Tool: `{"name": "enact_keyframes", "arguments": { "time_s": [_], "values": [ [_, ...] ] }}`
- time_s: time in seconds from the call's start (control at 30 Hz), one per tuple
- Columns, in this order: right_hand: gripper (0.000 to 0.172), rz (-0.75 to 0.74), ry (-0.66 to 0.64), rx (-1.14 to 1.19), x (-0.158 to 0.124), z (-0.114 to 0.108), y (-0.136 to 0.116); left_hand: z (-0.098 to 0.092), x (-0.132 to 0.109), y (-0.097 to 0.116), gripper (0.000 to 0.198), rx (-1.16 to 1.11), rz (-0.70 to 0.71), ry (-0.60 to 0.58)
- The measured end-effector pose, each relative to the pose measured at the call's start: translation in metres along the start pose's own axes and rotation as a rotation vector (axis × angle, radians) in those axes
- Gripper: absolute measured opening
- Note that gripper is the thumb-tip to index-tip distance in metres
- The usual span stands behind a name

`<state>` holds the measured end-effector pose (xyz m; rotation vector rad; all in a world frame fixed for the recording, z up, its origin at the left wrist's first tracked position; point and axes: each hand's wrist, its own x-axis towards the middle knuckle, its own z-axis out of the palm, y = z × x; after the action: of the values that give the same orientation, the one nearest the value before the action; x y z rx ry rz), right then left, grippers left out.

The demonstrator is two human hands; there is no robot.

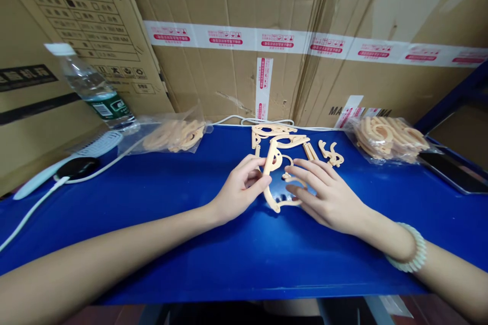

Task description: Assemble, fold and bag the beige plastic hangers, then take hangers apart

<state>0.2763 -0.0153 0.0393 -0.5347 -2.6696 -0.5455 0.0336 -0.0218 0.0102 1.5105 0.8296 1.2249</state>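
Hanger [270, 161] pinched in left hand [241, 182], can't tell if right hand [327, 197] grips; steady it, don't twist.

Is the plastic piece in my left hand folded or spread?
Spread, at least partly: the piece has its lower arm angled off the bar.

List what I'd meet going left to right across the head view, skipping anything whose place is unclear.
Green-labelled bottle → left bag of beige pieces → left hand → beige curved piece it grips → right hand → right bag of beige pieces → dark phone-like slab.
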Motion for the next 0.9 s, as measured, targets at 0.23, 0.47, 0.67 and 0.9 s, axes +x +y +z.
{"name": "enact_keyframes", "arguments": {
  "time_s": [0.23,0.47,0.67,0.9],
  "values": [
    [0.053,0.183,-0.063,0.643,0.003,-0.014,0.0,-0.002,0.0,-0.006,0.029,0.114,0.088,0.045],
    [0.065,0.397,-0.079,1.131,0.0,-0.018,0.004,0.0,-0.003,-0.004,0.029,0.196,0.127,-0.006],
    [0.044,0.557,0.095,1.312,0.002,-0.01,0.006,-0.003,-0.004,-0.005,0.028,0.269,0.126,0.077],
    [0.028,0.82,0.134,1.274,0.008,-0.003,0.003,-0.002,-0.004,-0.002,0.026,0.556,0.303,0.002]
  ]
}}
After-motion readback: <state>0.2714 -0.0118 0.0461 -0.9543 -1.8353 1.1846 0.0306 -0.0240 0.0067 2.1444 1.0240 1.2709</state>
